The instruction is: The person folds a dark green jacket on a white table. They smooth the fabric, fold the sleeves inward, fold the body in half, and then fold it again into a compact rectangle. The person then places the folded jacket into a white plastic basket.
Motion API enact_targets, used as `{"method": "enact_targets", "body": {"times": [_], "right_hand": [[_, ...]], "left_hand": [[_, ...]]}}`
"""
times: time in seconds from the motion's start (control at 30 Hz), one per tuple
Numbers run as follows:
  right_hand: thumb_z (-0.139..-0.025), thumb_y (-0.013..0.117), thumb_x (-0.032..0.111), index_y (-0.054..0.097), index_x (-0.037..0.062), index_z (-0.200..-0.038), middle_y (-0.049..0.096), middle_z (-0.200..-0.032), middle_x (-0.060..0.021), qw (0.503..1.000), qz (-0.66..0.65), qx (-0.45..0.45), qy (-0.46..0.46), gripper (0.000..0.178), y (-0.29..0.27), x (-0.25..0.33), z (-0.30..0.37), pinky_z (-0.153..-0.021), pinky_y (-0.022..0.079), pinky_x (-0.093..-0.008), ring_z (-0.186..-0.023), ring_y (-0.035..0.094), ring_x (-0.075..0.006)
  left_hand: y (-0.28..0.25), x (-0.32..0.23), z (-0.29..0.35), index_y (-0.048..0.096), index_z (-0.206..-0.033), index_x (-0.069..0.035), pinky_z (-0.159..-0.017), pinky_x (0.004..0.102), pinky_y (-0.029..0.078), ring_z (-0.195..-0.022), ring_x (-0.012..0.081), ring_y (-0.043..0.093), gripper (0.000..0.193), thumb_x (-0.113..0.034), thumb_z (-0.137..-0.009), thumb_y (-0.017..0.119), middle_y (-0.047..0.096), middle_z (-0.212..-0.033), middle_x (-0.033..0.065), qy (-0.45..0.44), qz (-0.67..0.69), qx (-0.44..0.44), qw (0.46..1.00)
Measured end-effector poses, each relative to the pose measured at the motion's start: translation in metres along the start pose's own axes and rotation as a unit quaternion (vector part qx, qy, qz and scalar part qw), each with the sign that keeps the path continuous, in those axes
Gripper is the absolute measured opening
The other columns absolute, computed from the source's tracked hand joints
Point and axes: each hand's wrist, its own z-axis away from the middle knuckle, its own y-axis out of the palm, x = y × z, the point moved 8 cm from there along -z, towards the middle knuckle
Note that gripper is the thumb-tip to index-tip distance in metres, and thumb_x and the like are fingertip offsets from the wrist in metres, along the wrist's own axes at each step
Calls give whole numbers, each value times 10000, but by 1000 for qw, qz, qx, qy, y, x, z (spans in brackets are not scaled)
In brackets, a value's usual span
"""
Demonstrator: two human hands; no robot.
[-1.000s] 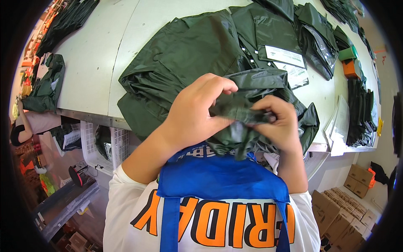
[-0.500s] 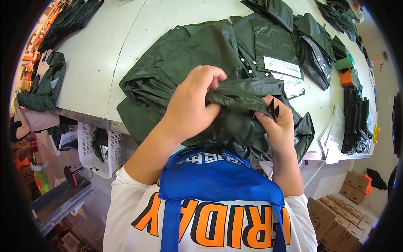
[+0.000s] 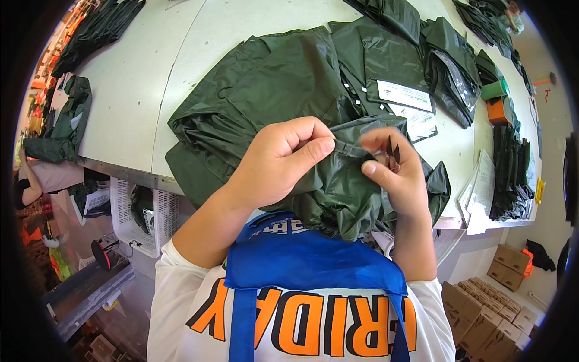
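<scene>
A dark green waterproof garment, seemingly a rain jacket, lies bunched on the table before me. My left hand pinches an edge of it between thumb and forefinger, with the cloth hanging toward my apron. Close beside, my right hand has its thumb and a motion-blurred forefinger apart near that same edge. Two dark pointed blades, which look like thread snips, stick out of the right hand; their grip is hidden in the palm. Whether the right fingertips touch the cloth I cannot tell.
Folded green garments in clear bags and white printed cards lie at the back right. An orange box and a dark stack stand farther right. A white basket sits below the table's left edge; another person's arm shows far left.
My left hand has moved down and taken the garment's edge in a pinch. The right forefinger has lifted off the cloth, and the bunched fabric has dropped open toward my apron.
</scene>
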Motion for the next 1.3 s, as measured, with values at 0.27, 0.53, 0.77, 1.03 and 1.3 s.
{"method": "enact_targets", "body": {"times": [0.27,0.53,0.77,1.03,1.3], "right_hand": [[-771,766,197,631,39,-1020,641,-986,-50,973,-12,-87,-212,324,-26,38,-9,-494,281,-178,-566,353,-6],[-668,780,-23,529,45,-777,452,-703,62,988,153,8,-28,282,2,-2,-1,-572,303,-184,-657,385,-16],[-723,671,-57,478,64,-772,422,-699,56,986,67,-68,-134,233,-14,13,-8,-613,319,-195,-660,383,-41],[-705,605,-6,539,93,-858,524,-722,30,970,170,-172,-20,194,-81,-10,-59,-542,399,-242,-621,495,-102],[-879,618,232,603,64,-959,632,-862,-56,820,-109,-526,-197,186,-408,27,-67,-396,224,-205,-466,360,-59]], "left_hand": [[3,-6,0,617,-932,4,-603,172,347,-685,5,429,131,-124,-938,591,528,-765,-66,-26,-12,25,999],[-2,-11,1,592,-1088,9,-774,218,454,-857,61,572,233,-79,-874,621,633,-953,25,30,-32,32,998],[-2,-29,8,563,-1082,-49,-753,318,484,-819,243,620,513,-28,-624,792,603,-871,85,174,-371,-96,907],[-22,-25,-15,576,-1137,-81,-815,301,480,-916,194,609,428,-134,-762,774,619,-1044,66,239,-238,-84,938],[-164,189,-14,263,-1416,63,-958,378,455,-1188,270,479,797,-163,-810,728,395,-1373,209,-179,120,-360,908]]}}
